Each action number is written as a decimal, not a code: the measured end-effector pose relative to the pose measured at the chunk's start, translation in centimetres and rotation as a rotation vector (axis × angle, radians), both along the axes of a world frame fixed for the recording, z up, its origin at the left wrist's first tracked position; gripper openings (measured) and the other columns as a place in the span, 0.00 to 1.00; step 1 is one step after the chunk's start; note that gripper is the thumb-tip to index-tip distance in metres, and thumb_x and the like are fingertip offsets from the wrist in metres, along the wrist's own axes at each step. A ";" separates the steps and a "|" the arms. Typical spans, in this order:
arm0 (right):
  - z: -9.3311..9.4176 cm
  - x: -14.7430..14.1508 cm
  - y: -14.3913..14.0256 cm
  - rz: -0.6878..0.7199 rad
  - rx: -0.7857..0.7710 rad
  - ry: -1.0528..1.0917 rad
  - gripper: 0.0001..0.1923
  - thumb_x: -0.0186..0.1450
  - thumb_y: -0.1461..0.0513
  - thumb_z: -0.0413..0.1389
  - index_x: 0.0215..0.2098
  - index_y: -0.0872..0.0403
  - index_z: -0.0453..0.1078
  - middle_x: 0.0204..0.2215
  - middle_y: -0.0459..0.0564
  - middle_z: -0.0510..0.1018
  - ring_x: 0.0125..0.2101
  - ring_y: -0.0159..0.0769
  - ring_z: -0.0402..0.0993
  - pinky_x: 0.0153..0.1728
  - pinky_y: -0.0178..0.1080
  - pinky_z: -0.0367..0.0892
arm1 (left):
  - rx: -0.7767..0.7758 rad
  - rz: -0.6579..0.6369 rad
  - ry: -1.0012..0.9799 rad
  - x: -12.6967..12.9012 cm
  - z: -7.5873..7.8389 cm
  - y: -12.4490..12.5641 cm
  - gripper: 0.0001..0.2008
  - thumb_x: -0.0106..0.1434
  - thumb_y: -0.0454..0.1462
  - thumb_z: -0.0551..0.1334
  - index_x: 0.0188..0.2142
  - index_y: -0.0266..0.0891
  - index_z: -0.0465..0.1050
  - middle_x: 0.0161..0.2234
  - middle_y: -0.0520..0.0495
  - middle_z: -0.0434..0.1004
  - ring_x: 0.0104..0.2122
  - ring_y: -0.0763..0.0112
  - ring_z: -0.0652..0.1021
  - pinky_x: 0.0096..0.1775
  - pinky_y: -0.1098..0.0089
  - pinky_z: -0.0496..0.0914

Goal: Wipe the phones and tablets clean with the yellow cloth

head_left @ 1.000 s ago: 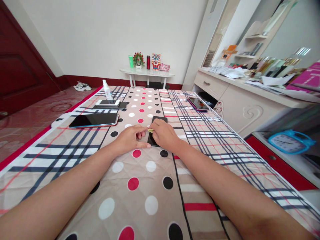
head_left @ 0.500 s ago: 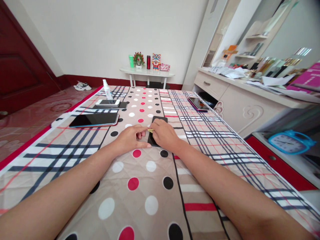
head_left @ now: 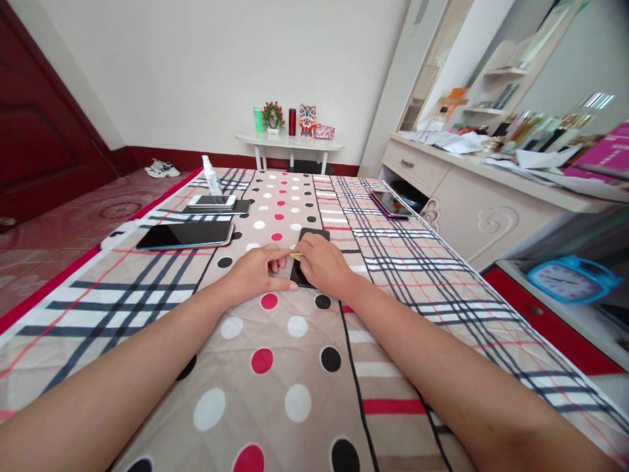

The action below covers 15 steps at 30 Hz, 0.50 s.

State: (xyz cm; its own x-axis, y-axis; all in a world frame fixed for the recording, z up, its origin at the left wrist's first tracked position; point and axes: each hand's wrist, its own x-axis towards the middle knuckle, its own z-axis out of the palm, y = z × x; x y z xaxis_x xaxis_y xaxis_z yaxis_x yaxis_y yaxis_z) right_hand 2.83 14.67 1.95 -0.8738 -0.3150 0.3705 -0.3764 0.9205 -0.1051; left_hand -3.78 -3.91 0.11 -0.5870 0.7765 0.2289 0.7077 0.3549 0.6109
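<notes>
Centrally on the quilted tabletop (head_left: 275,387), a black phone (head_left: 310,237) lay flat; right hand (head_left: 322,265) rested on it, fingers pinching a small yellow tab (head_left: 295,256) at its left edge; left hand (head_left: 255,272) touching alongside, fingers curled narrow, holding nothing

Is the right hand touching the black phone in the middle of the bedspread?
Touching. In the head view the right hand lies over the near half of the black phone, fingers pressed on its left edge, with no gap showing between them.

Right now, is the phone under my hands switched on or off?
Looks off: the black phone lies flat, its visible screen dark, partly covered by the right hand.
</notes>
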 end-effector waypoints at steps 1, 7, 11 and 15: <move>0.0 0.0 0.0 0.000 0.001 -0.001 0.12 0.62 0.70 0.47 0.40 0.57 0.70 0.37 0.53 0.71 0.39 0.39 0.64 0.35 0.39 0.57 | 0.000 -0.001 -0.002 0.0 0.0 0.0 0.21 0.50 0.51 0.69 0.36 0.39 0.72 0.30 0.53 0.68 0.28 0.72 0.69 0.33 0.70 0.66; 0.0 0.0 0.0 -0.003 0.006 0.006 0.11 0.63 0.69 0.48 0.39 0.57 0.70 0.38 0.54 0.71 0.39 0.40 0.64 0.36 0.39 0.58 | 0.000 0.000 0.001 0.0 0.0 0.0 0.22 0.50 0.51 0.69 0.36 0.39 0.72 0.30 0.53 0.67 0.28 0.72 0.69 0.32 0.70 0.66; 0.1 0.0 -0.1 -0.003 0.009 0.007 0.11 0.62 0.70 0.48 0.39 0.57 0.70 0.37 0.53 0.71 0.39 0.39 0.64 0.35 0.39 0.58 | 0.001 0.001 0.003 0.0 0.0 0.0 0.22 0.50 0.52 0.69 0.38 0.40 0.73 0.31 0.53 0.68 0.28 0.72 0.70 0.32 0.70 0.66; 0.0 0.0 -0.1 0.003 0.005 0.017 0.11 0.62 0.70 0.48 0.38 0.57 0.70 0.37 0.53 0.71 0.39 0.39 0.64 0.35 0.38 0.58 | 0.002 0.005 0.003 0.0 -0.1 0.0 0.22 0.50 0.52 0.69 0.38 0.40 0.73 0.31 0.53 0.68 0.28 0.72 0.69 0.32 0.70 0.65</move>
